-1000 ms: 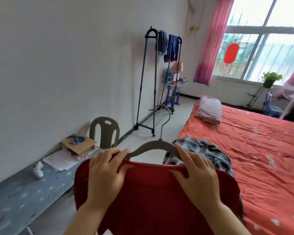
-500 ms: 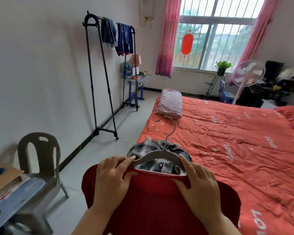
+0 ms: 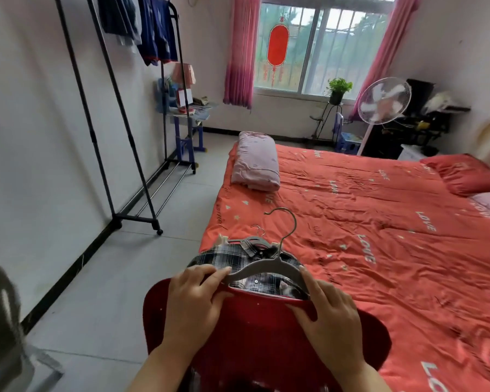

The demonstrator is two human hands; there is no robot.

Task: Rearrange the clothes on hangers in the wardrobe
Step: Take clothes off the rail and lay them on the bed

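A dark red garment [image 3: 255, 332] hangs on a grey hanger [image 3: 266, 267] in front of me. My left hand [image 3: 194, 301] grips the garment's left shoulder and the hanger arm. At the right shoulder, my right hand [image 3: 328, 309] holds the cloth over the other hanger arm. Beyond them a plaid shirt [image 3: 238, 254] on another hanger lies at the bed's near corner. A black clothes rack [image 3: 102, 108] stands by the left wall with two blue garments [image 3: 142, 24] hung on its top rail.
A bed with an orange-red cover [image 3: 379, 236] fills the right side, a folded pink quilt [image 3: 256, 162] on it. A grey plastic chair [image 3: 0, 321] is at the lower left. A fan [image 3: 384, 101], a plant and a small blue table [image 3: 187, 123] stand near the window.
My view has swung right and forward, from the left wall and bench toward the bed and window. Both hands keep the same hold on the red garment and hanger.
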